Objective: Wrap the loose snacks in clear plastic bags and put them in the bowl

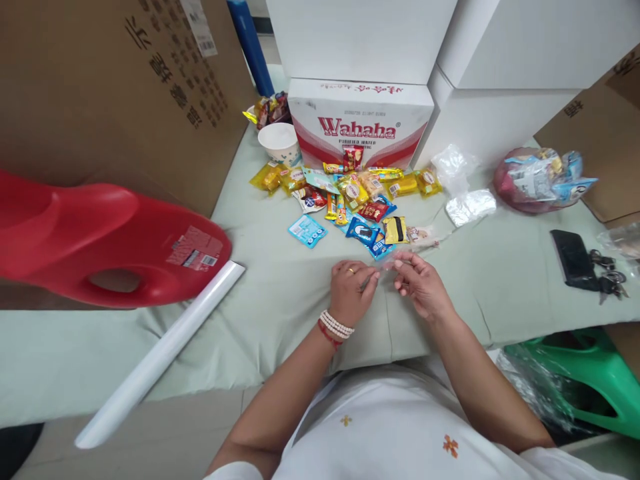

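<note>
Near the table's front edge, my left hand has its fingers curled in a pinch, a ring and bead bracelets showing. My right hand faces it, thumb and fingertips pinched together. Between the two sets of fingertips is a small piece of thin clear plastic, held at both sides; its exact shape is hard to make out. Just beyond my hands lies a loose pile of wrapped snacks, among them a blue packet, a yellow packet with a dark band and a yellow-wrapped cake.
A Wahaha carton stands behind the snacks, beside a paper bowl. At right are a filled bowl, clear bags, a phone and keys. A red plastic stool and white roll occupy the left.
</note>
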Demonstrator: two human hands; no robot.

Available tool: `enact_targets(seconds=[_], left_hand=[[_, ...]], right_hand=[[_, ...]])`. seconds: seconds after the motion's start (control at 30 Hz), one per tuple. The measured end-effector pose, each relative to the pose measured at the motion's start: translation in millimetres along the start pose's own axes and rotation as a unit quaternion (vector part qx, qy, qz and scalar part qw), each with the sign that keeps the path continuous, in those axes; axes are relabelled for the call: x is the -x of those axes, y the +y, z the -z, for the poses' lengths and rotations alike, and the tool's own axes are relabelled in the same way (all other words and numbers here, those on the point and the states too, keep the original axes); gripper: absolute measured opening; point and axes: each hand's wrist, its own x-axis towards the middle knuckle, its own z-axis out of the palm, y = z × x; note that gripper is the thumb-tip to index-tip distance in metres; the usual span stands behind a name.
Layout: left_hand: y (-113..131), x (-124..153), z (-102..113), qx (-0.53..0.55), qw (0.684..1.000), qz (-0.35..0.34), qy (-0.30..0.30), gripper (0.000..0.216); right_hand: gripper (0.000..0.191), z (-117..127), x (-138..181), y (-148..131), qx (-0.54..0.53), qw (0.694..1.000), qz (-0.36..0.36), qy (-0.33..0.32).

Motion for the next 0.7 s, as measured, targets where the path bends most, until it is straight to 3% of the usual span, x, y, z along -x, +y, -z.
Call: enact_targets(seconds=[0.13, 0.3, 0.37, 0.47, 0.57, 0.63, 0.7], left_hand=[[4, 0, 1, 0.043, 0.999, 0.02, -0.008, 0.013], [1, -3, 4, 0.159, 0.978, 0.116, 0.075, 0.018], [2, -5, 5, 0.245, 0.948, 0.18, 0.091, 0.026], [10, -6, 7, 0.386, 0.874, 0.286, 0.079, 0.039], [20, -2, 10, 0.437, 0.828, 0.347, 0.059, 0.045], [22, 5, 15, 0.41, 0.831, 0.375, 0.017, 0.042], [20, 13, 24, 0.321, 0.867, 0.379, -0.03, 0.032]], right_hand=[[0.043, 2, -1, 5, 0.027, 0.999, 0.024, 0.004], [0.042, 12, -1, 1, 0.009, 0.999, 0.027, 0.031], [0.041, 17, 1, -2, -0.019, 0.999, 0.016, 0.028], [0.041, 26, 8, -4, -0.061, 0.998, -0.012, 0.023], [0.042, 38, 14, -3, -0.084, 0.996, -0.036, 0.015], [0.042, 46, 19, -1, -0.082, 0.996, -0.041, 0.004], [0.043, 53, 22, 3, -0.05, 0.998, -0.035, 0.003]])
